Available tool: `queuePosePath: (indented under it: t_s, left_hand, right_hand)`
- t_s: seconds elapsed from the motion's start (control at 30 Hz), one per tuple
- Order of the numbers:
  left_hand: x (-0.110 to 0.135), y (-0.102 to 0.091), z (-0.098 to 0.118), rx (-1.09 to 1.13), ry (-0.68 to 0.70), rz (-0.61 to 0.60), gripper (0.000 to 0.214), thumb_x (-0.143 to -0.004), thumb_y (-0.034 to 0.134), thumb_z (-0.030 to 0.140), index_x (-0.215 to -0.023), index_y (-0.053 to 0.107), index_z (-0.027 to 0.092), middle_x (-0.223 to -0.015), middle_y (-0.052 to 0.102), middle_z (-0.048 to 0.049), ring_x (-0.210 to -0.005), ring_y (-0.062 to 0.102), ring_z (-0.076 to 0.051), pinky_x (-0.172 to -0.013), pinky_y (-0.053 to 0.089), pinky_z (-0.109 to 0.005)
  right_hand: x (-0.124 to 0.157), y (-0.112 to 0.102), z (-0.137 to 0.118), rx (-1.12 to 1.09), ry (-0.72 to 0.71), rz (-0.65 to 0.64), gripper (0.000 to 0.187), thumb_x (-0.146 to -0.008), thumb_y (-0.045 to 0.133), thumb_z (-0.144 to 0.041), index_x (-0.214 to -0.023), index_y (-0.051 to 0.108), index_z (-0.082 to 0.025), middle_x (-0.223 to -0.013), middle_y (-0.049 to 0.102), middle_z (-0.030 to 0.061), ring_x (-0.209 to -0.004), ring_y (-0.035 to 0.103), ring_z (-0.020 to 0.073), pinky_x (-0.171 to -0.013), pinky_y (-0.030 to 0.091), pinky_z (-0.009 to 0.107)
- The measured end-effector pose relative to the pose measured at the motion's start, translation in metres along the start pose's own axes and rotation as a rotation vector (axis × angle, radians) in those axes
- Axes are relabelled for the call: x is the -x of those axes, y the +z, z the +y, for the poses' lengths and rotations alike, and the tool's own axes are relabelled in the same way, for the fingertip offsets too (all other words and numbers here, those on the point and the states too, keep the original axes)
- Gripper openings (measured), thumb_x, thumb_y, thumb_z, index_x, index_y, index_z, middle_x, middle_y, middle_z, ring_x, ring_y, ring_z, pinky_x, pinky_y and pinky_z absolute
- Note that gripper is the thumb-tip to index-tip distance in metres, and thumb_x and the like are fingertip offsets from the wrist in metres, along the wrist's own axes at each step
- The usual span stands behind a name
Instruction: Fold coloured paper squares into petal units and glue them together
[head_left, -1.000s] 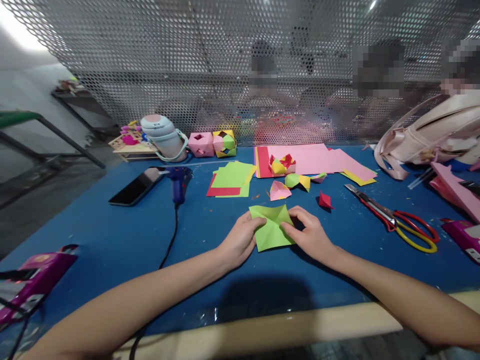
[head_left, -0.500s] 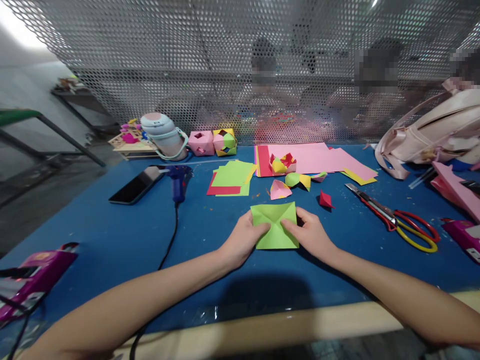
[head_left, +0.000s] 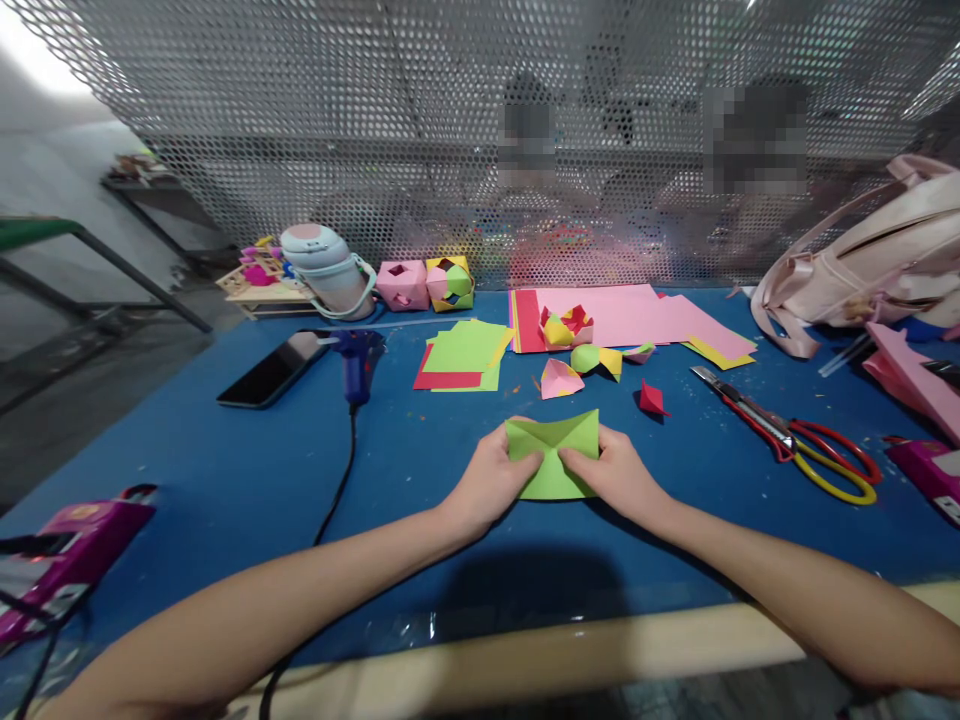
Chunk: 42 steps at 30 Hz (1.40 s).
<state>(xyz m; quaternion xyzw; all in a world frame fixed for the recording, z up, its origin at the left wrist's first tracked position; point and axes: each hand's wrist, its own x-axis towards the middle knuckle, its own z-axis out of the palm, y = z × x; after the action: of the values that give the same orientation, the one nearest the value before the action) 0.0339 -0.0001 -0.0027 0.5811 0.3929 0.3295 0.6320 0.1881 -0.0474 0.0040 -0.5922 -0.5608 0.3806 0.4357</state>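
Note:
A creased square of green paper is held just above the blue table, its top edge dipping in the middle. My left hand grips its left side, thumb on the front face near the centre. On the right side my right hand pinches it the same way, the two thumbs a little apart. Fingers behind the paper are hidden. Beyond it lie a folded pink paper piece, a red folded piece and a joined green-and-yellow strip of pieces.
Left of my hands are a blue glue gun with its cord, a phone and stacked coloured sheets. Scissors and a box cutter lie right. Finished paper balls, a bottle and a bag stand behind.
The green paper has bent more along its creases, its top edge now sagging in the middle. Both thumbs have pressed inward slightly, the right one moving a little left.

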Motion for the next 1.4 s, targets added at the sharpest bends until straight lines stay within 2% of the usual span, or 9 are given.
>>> queuePosePath:
  t_s: [0.13, 0.27, 0.4, 0.67, 0.77, 0.9, 1.0, 1.13, 1.4]
  left_hand:
    - [0.000, -0.002, 0.002, -0.106, 0.055, -0.007, 0.019, -0.070, 0.056, 0.022, -0.088, 0.056, 0.015, -0.082, 0.062, -0.0002, -0.076, 0.058, -0.015, -0.070, 0.047, -0.025]
    - [-0.001, -0.003, 0.000, -0.107, 0.057, -0.022, 0.020, -0.071, 0.054, 0.020, -0.091, 0.055, 0.015, -0.084, 0.062, -0.0009, -0.078, 0.058, -0.015, -0.071, 0.047, -0.025]
    - [-0.002, -0.002, -0.001, -0.087, 0.058, -0.035, 0.020, -0.072, 0.053, 0.020, -0.091, 0.056, 0.014, -0.088, 0.063, -0.0024, -0.081, 0.058, -0.016, -0.072, 0.047, -0.025]
    - [0.000, -0.004, 0.002, -0.197, 0.101, -0.037, 0.017, -0.080, 0.047, 0.025, -0.091, 0.056, 0.017, -0.091, 0.061, -0.0036, -0.088, 0.057, -0.017, -0.080, 0.044, -0.028]
    - [0.002, -0.004, 0.004, -0.229, 0.128, -0.069, 0.021, -0.082, 0.045, 0.028, -0.096, 0.056, 0.017, -0.091, 0.061, -0.0033, -0.087, 0.056, -0.016, -0.082, 0.043, -0.028]
    - [0.004, -0.004, 0.009, -0.312, 0.214, -0.123, 0.022, -0.083, 0.043, 0.023, -0.098, 0.058, 0.017, -0.096, 0.061, -0.0044, -0.090, 0.055, -0.015, -0.083, 0.041, -0.026]
    - [0.006, -0.003, 0.014, -0.340, 0.257, -0.146, 0.020, -0.083, 0.041, 0.020, -0.093, 0.059, 0.017, -0.092, 0.059, -0.0036, -0.085, 0.055, -0.014, -0.078, 0.041, -0.024]
    - [0.007, -0.002, 0.018, -0.376, 0.290, -0.184, 0.022, -0.085, 0.040, 0.023, -0.073, 0.057, 0.016, -0.079, 0.054, -0.0024, -0.076, 0.052, -0.013, -0.071, 0.041, -0.023]
    - [0.007, -0.001, 0.017, -0.413, 0.270, -0.163, 0.022, -0.085, 0.042, 0.026, -0.069, 0.053, 0.016, -0.071, 0.049, 0.0000, -0.069, 0.047, -0.012, -0.066, 0.039, -0.022]
  right_hand:
    - [0.000, 0.000, 0.001, -0.032, 0.031, -0.014, 0.020, -0.075, 0.053, -0.022, -0.090, 0.063, -0.013, -0.087, 0.068, 0.0039, -0.075, 0.061, 0.0173, -0.063, 0.047, 0.025]
    - [-0.001, 0.000, 0.004, -0.092, 0.013, -0.010, 0.023, -0.075, 0.053, -0.023, -0.096, 0.060, -0.015, -0.090, 0.067, 0.0037, -0.079, 0.060, 0.0176, -0.066, 0.048, 0.026]
    - [-0.002, -0.001, 0.008, -0.127, -0.005, 0.038, 0.019, -0.077, 0.052, -0.026, -0.092, 0.058, -0.016, -0.085, 0.065, 0.0020, -0.076, 0.059, 0.0161, -0.066, 0.048, 0.026]
    - [0.000, -0.004, 0.001, 0.085, -0.088, 0.111, 0.011, -0.077, 0.053, -0.025, -0.078, 0.059, -0.016, -0.070, 0.057, -0.0006, -0.065, 0.051, 0.0127, -0.059, 0.042, 0.022]
    - [0.002, -0.005, -0.002, 0.075, -0.094, 0.117, 0.010, -0.076, 0.055, -0.026, -0.082, 0.056, -0.017, -0.070, 0.056, -0.0013, -0.062, 0.050, 0.0116, -0.056, 0.041, 0.022]
    - [0.004, -0.005, -0.003, 0.099, -0.139, 0.133, 0.010, -0.076, 0.058, -0.027, -0.074, 0.054, -0.018, -0.064, 0.052, -0.0027, -0.058, 0.047, 0.0105, -0.054, 0.039, 0.021]
    - [0.005, -0.006, -0.006, 0.102, -0.200, 0.104, 0.011, -0.078, 0.058, -0.027, -0.071, 0.056, -0.018, -0.067, 0.054, -0.0012, -0.061, 0.049, 0.0114, -0.058, 0.040, 0.023]
    - [0.006, -0.006, -0.010, 0.103, -0.278, 0.069, 0.014, -0.080, 0.057, -0.025, -0.068, 0.057, -0.018, -0.068, 0.054, -0.0002, -0.064, 0.050, 0.0121, -0.059, 0.040, 0.024]
    - [0.009, -0.008, -0.016, 0.116, -0.295, 0.019, 0.017, -0.084, 0.051, -0.025, -0.070, 0.057, -0.018, -0.068, 0.053, 0.0001, -0.064, 0.051, 0.0120, -0.060, 0.041, 0.024]
